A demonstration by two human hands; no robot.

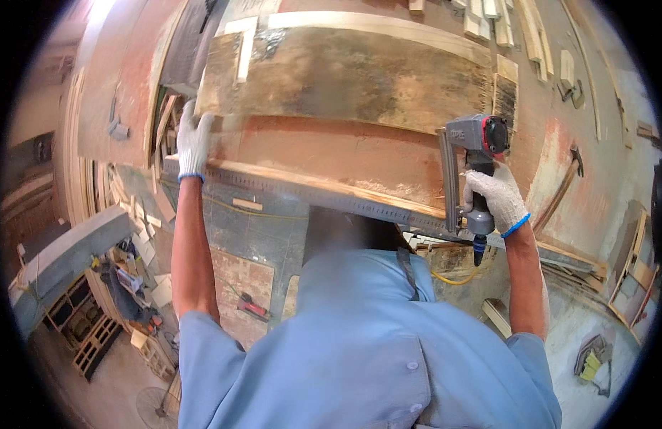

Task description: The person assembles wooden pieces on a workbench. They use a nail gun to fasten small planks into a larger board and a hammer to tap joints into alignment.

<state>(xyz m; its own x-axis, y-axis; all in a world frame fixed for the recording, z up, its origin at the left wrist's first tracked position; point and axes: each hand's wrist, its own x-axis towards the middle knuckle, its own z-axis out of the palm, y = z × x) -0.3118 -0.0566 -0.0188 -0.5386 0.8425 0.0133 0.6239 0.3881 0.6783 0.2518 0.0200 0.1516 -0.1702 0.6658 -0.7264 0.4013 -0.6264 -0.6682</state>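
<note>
My right hand (pixel 501 194), in a white knit glove with a blue cuff, is wrapped round the grip of a grey and red pneumatic nail gun (pixel 468 134). Its long magazine stands upright over the right end of a narrow wood strip (pixel 331 187) along the near table edge. My left hand (pixel 193 145), gloved alike, lies at the strip's left end with its fingers stretched and thumb apart. Its fingertips are by the lower left corner of a stained plywood board (pixel 345 75). A long metal ruler (pixel 295 191) runs along the table's front edge.
A hammer (pixel 563 189) lies on the reddish worktable (pixel 331 150) at right. Wood strips (pixel 534 36) lie at the far right. Offcuts (pixel 141 229) are piled at left. On the lower surface sits a red tool (pixel 254 307). A yellow hose (pixel 456 279) hangs below the nail gun.
</note>
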